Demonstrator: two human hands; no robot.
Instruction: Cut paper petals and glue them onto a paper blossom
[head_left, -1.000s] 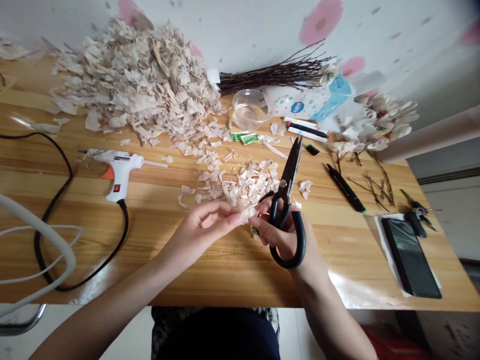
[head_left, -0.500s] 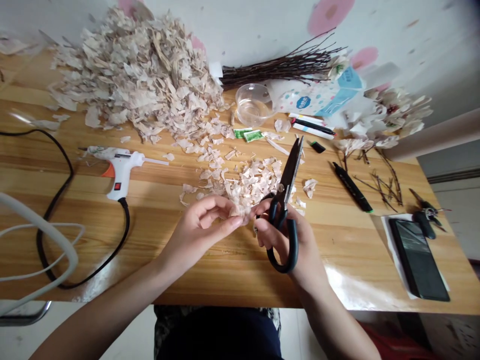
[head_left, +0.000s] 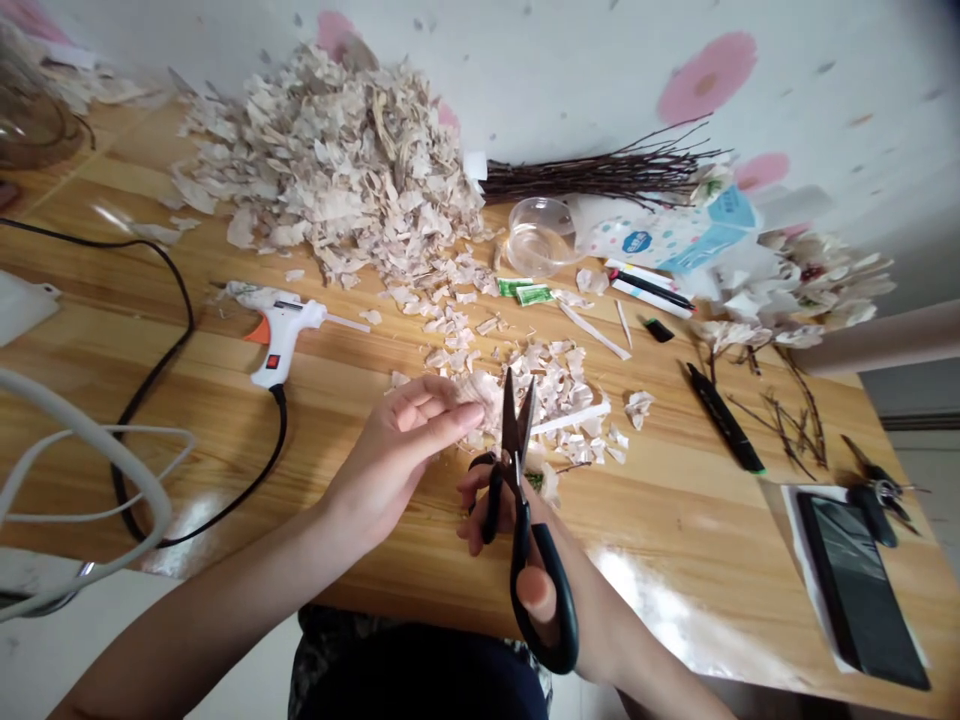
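My right hand (head_left: 517,540) grips black-handled scissors (head_left: 525,520), fingers through the loops, blades slightly apart and pointing away from me. My left hand (head_left: 397,450) pinches a small pale husk piece (head_left: 480,392) right at the scissor blades. Both hands hover over the near middle of the wooden table (head_left: 675,520). Just beyond the blades lies a small heap of cut pale scraps (head_left: 551,385).
A big pile of pale husk scraps (head_left: 337,190) fills the far left. A white glue gun (head_left: 281,325) with black cord lies left. Twigs (head_left: 600,175), a clear cup (head_left: 536,235), pens (head_left: 724,430), a phone (head_left: 862,585) and keys (head_left: 877,485) sit right.
My right hand swung the scissors from pointing up-right to pointing straight ahead and drew nearer to me. The blades now meet the piece in my left hand. The view shifted left.
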